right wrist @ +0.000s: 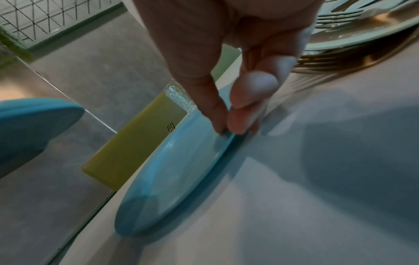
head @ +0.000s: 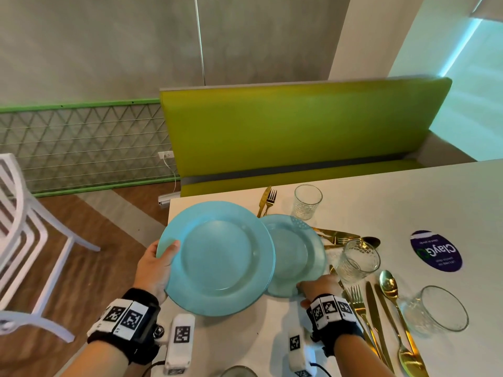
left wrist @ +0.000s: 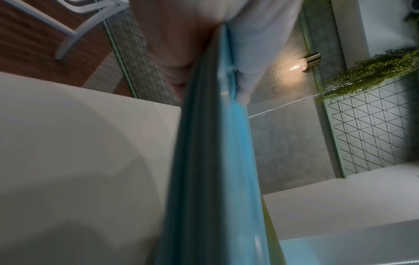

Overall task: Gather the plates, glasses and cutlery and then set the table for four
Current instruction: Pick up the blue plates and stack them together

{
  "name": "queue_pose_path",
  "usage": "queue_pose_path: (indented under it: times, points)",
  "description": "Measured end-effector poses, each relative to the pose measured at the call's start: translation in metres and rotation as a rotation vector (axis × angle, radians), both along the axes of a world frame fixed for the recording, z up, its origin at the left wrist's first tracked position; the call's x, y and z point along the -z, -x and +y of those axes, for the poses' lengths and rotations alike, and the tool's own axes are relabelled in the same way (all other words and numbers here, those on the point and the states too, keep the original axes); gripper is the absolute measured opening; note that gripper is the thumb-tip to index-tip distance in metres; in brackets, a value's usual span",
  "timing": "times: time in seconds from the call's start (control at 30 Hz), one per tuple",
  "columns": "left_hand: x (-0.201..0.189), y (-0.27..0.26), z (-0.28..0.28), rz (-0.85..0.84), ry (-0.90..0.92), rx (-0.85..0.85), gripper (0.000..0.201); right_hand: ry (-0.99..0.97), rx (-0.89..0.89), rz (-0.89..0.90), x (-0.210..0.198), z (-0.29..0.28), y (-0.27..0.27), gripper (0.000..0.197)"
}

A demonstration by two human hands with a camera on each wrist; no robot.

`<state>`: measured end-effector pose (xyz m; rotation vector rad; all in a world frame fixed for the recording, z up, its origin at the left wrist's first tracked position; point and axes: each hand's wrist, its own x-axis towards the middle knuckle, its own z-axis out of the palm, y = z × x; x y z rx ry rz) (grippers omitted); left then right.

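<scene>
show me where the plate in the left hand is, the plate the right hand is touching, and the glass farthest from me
plate in the left hand [head: 217, 257], head view, its centre well.
plate on the table [right wrist: 176, 172], right wrist view, its upper face.
far glass [head: 307, 202], head view, its side wall.

Left hand [head: 152, 268] fingers: hidden under the held round blue glass plate [head: 217, 257]; only the thumb shows.
Second round blue glass plate [head: 295, 254]: left part covered by the held plate.
Right hand [head: 318, 288] fingers: tips hidden in the head view.
Clear glass rim [head: 239, 371]: cut off by the bottom edge.
Purple round sticker [head: 436, 251] on the white bench [head: 408, 191]: small print too small to tell.
Left wrist view: plate edge [left wrist: 217, 161] blurred.
Gold cutlery [right wrist: 335, 59]: blurred, pieces cannot be told apart.
</scene>
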<state>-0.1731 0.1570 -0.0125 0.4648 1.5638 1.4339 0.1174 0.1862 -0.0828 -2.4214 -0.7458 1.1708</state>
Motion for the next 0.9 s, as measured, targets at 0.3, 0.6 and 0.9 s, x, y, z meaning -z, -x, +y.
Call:
queue_pose_path:
  times: [0.3, 0.6, 0.9]
  points:
    - [0.0, 0.004, -0.001, -0.014, 0.028, 0.007, 0.01, -0.034, 0.015, 0.004, -0.002, 0.0, 0.002, 0.071]
    - [-0.008, -0.004, 0.002, -0.064, -0.007, 0.02, 0.009, -0.267, 0.035, 0.366, -0.02, -0.013, -0.017, 0.006]
    - [-0.014, -0.015, 0.006, -0.137, -0.009, 0.107, 0.008, -0.444, -0.007, 0.596, -0.067, -0.016, -0.014, 0.025]
